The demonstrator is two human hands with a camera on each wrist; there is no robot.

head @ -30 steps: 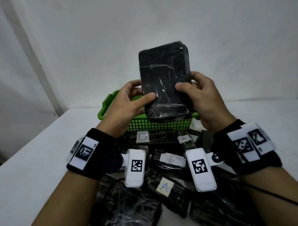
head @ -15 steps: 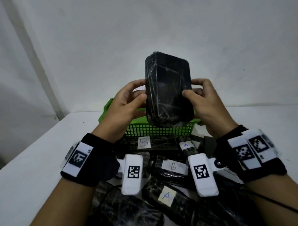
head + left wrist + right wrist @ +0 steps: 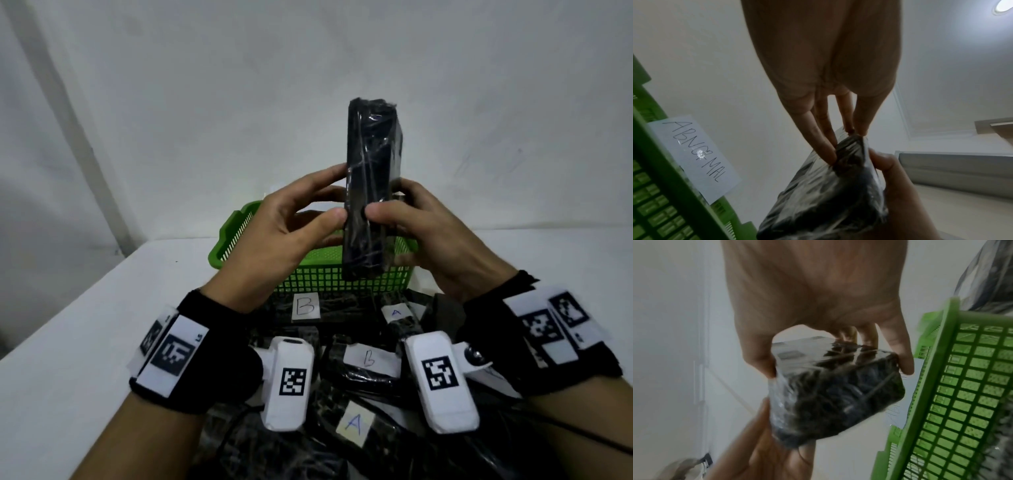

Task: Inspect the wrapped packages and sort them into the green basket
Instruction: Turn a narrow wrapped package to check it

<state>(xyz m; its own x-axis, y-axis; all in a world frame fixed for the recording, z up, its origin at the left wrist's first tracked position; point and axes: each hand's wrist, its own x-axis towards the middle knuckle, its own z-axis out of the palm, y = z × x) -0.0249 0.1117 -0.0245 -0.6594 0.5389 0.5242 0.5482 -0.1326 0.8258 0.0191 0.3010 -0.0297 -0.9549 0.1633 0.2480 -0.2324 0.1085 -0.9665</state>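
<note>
A black package wrapped in clear film [image 3: 371,178] stands upright above the green basket [image 3: 318,275], its narrow edge turned toward me. My left hand [image 3: 294,222] pinches its left side between thumb and fingers. My right hand [image 3: 424,226] grips its right side the same way. The left wrist view shows the package [image 3: 830,191] held at the fingertips [image 3: 828,152]. In the right wrist view the package [image 3: 830,389] sits between thumb and fingers, beside the basket wall [image 3: 953,395].
Several more wrapped black packages lie on the white table [image 3: 68,342] below my wrists, with paper labels reading B [image 3: 305,306], A [image 3: 395,312], B [image 3: 369,358] and A [image 3: 354,423]. A paper label reading ABNORMAL [image 3: 694,155] is fixed to the basket.
The package has been turned about its upright axis: its broad face pointed at me before, now its narrow edge does. Both hands have kept hold and shifted closer together.
</note>
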